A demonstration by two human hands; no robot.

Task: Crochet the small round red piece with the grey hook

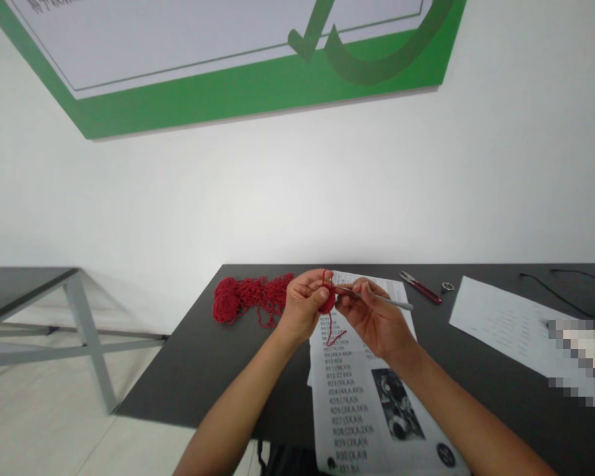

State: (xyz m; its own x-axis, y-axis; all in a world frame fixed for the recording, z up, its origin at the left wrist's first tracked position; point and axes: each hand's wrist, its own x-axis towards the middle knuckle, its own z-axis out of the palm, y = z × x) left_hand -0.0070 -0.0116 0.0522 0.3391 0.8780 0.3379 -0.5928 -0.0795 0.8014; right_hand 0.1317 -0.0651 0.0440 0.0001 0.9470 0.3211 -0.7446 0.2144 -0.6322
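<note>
My left hand (305, 301) pinches a small round piece of red crochet (329, 301) between thumb and fingers, with red yarn looped over a fingertip. A loose yarn tail (333, 336) dangles below the piece. My right hand (371, 314) is closed around a grey-handled crochet hook (394, 303), whose tip meets the crochet piece at its right side. Beyond my left hand lies a ball of red yarn (227, 301) with a tangled heap of loose strands (265, 294). Under both hands is a printed pattern sheet (347, 403) with rows of text and a dark photo.
Red-handled thread snips (421, 287) and a small metal ring-like item (447, 287) lie right of the pattern. Farther right are another paper sheet (496, 324) and folded glasses arms or thin dark cords (558, 294). The dark table (178, 383) meets a white wall; a second table (24, 291) stands left.
</note>
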